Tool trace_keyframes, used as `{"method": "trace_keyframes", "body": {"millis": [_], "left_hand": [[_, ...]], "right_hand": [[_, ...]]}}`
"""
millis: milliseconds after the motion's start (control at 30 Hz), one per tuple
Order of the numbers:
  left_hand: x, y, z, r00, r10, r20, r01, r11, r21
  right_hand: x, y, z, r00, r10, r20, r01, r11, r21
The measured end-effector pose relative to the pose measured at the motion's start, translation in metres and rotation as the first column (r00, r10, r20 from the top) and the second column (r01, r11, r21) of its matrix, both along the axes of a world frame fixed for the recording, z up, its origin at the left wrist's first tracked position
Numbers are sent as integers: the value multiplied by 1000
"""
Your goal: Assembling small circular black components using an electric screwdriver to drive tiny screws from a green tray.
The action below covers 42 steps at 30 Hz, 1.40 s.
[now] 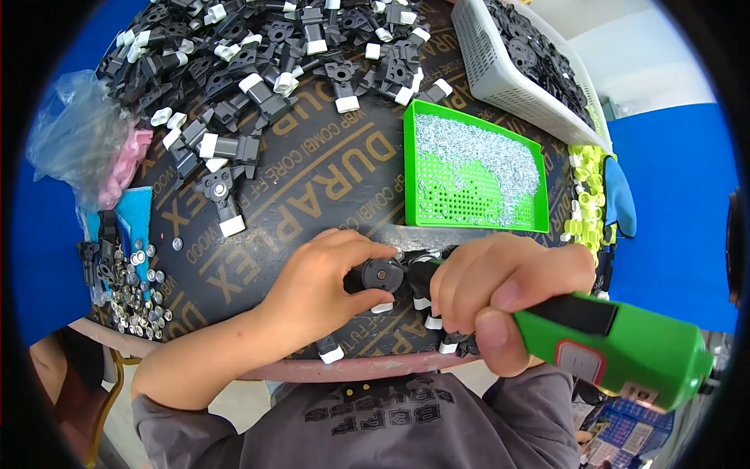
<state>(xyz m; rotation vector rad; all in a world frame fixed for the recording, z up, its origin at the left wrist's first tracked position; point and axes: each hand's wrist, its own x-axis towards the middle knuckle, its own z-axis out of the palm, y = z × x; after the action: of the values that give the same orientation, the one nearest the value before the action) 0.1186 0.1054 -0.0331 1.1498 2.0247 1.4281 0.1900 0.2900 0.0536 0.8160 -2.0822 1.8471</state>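
Observation:
My left hand (324, 270) pinches a black plastic part with a round disc face (382, 275) between thumb and fingers, close to the table's front edge. Wrapped round a green electric screwdriver (617, 344) is my right hand (500, 293). The tool's body points to the lower right. Its tip is hidden behind my fingers, so whether it touches the part cannot be seen. Between and below my hands lie several black parts with white ends (433, 321). Another such part (330, 349) rests at the edge below my left wrist.
A green tray (410, 164) of small silvery screws stands beyond my hands. At the back right is a white basket (488, 74) of black discs. Black-and-white parts (258, 94) heap up at the far left. Round metal pieces (141, 305) lie left, yellow-green pieces (590, 195) right.

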Motion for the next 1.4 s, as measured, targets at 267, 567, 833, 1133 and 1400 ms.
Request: {"method": "trace_keyframes", "body": {"millis": [267, 567, 833, 1133, 1400], "left_hand": [[2, 2, 1, 999, -7, -35, 7, 1000, -2], [5, -1, 10, 999, -46, -22, 44, 997, -59], [5, 8, 9, 991, -64, -117, 52, 993, -108], [5, 9, 8, 991, -62, -118, 46, 990, -133], [5, 9, 8, 994, -49, -95, 40, 994, -102]], "right_hand": [[13, -19, -3, 956, -284, -78, 290, 954, 82], [22, 16, 22, 853, -515, -80, 496, 849, -181], [0, 58, -22, 738, -671, -71, 635, 725, -266], [-11, 59, -32, 746, -662, -74, 644, 745, -173], [-10, 60, -32, 738, -666, -108, 647, 745, -166]]}}
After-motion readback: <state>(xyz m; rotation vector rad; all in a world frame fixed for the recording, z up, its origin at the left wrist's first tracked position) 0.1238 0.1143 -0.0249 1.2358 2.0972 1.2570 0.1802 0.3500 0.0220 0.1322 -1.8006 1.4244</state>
